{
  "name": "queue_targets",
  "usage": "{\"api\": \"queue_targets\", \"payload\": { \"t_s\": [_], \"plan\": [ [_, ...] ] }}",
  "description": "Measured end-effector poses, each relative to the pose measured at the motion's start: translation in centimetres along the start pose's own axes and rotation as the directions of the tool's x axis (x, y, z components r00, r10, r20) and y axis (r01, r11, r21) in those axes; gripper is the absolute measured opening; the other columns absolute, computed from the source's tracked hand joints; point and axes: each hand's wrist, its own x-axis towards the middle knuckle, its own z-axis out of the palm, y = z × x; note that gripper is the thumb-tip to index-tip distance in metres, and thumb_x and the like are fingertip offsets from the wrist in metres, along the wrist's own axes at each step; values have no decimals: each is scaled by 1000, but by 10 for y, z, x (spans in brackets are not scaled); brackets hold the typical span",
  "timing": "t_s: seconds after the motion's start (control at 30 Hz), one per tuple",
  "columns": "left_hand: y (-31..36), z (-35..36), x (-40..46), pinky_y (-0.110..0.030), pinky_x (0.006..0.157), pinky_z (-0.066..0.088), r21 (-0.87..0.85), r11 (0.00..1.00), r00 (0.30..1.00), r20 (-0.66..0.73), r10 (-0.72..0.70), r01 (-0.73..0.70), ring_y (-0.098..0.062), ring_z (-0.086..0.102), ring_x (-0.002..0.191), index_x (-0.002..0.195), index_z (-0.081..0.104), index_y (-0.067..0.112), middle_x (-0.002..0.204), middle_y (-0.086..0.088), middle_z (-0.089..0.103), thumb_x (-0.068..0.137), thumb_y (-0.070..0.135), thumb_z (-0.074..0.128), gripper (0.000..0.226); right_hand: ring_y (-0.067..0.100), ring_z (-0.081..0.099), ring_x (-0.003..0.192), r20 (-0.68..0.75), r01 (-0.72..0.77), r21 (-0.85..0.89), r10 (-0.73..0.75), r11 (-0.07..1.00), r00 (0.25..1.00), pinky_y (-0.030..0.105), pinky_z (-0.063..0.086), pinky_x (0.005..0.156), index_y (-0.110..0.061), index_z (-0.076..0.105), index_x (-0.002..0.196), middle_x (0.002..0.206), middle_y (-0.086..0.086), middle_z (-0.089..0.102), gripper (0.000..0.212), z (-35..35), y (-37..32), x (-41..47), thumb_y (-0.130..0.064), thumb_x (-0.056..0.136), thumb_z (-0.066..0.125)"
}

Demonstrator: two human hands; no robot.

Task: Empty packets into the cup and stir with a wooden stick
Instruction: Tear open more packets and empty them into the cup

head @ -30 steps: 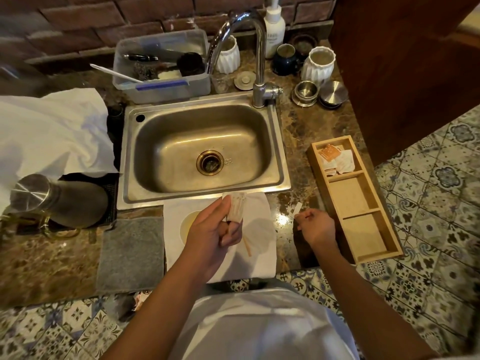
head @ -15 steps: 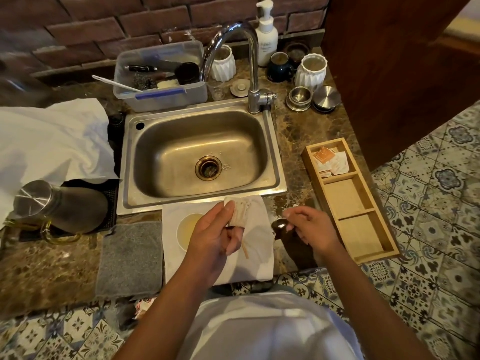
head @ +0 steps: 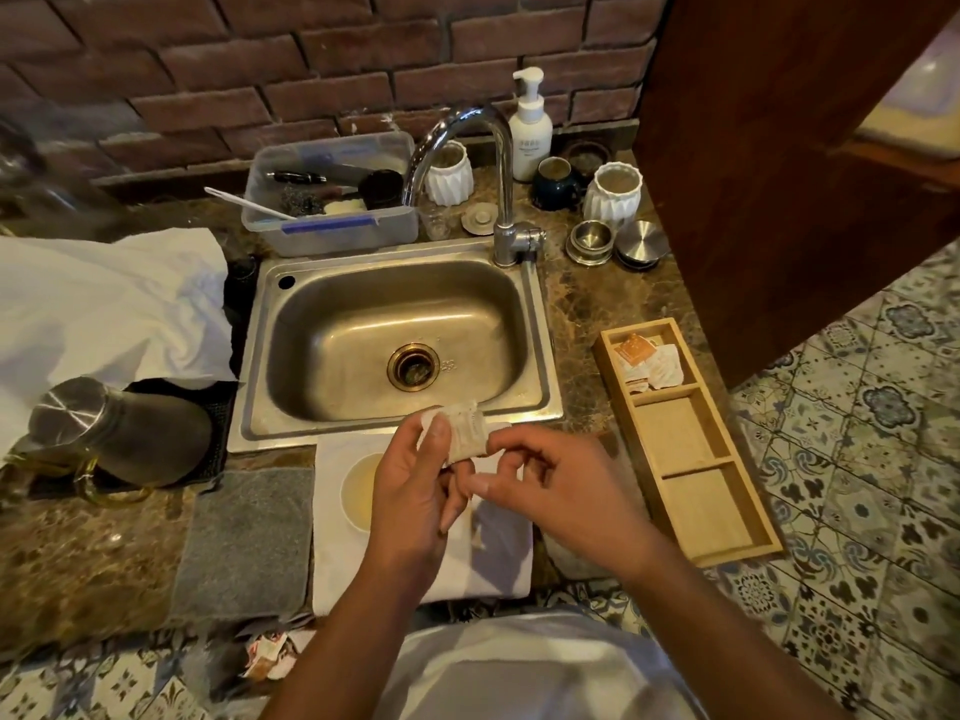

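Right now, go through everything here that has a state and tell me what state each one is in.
Packet: pinched between both hands above the cup, whether torn cannot be told.
Left hand: shut on the packet.
Right hand: fingertips on the packet's right edge.
Cup: upright on the white towel, pale liquid inside.
Faucet: no water running.
Sink: dry-looking, nothing in it.
Wooden tray: far compartment holds packets, other two empty.

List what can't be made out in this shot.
- Cup, head view: the left hand covers its right part.
- Packet: print too small and blurred to read; torn or sealed unclear.
- Wooden stick: not visible, possibly under the hands.
- Right hand: hides the white cloth beneath.
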Motion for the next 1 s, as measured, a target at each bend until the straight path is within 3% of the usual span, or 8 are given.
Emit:
{"api": "queue_targets", "payload": {
  "t_s": [0.1,0.23,0.37,0.53,0.67,0.83,1.0],
  "plan": [
    [1,2,-3,-32,41,13,12,1000,998,-57,11,-10,-7,26,31,110,62,10,50,-3,53,95,36,55,32,10,50,57,3,30,-11,-30,999,1000,28,46,57,-28,78,106,77,5,70,25,7,-4,2,-35,82,82],
    [3,0,-7,-27,37,14,-6,1000,996,-88,9,-10,-5,30,30,114,59,2,47,-1,51,91,36,59,41,30,64,70,2,51,-34,-51,998,999,50,55,69,-27,78,103,78,4,73,19,12,-2,6,-38,87,76],
    [8,0,-9,-13,34,31,-18,1000,996,-87,20,-21,-3,40,33,117,59,2,52,-1,57,87,33,60,43,34,67,71,-22,93,10,-93,996,995,55,54,70,-25,78,99,77,4,74,24,16,-2,10,-44,85,73],
    [14,-16,-10,-19,40,34,168,983,993,-74,87,-74,-9,43,40,103,68,11,52,-4,55,84,36,65,31,36,66,70,-35,119,47,-117,992,993,57,55,70,-25,77,95,75,7,73,14,14,-8,17,-36,86,75],
    [17,-31,-12,-20,39,38,289,952,991,-58,124,-102,-11,45,37,92,70,11,52,-6,61,82,30,66,22,31,69,71,-33,81,65,-79,995,996,56,57,76,-23,77,94,71,4,72,7,12,-11,26,-18,90,76],
    [18,-49,-16,-25,43,45,372,920,988,-45,151,-124,-14,52,41,94,72,12,60,-7,71,84,29,66,20,30,69,74,137,82,-49,-74,995,988,48,56,72,-27,75,92,74,3,74,6,28,-12,31,-32,90,75],
    [14,-76,-23,-26,46,44,444,894,994,-62,92,-55,-18,48,47,88,69,1,56,-3,64,99,19,60,23,17,63,64,224,11,-48,0,999,975,30,51,65,-19,70,80,71,8,71,16,54,1,31,-24,95,71]
  ]
}}
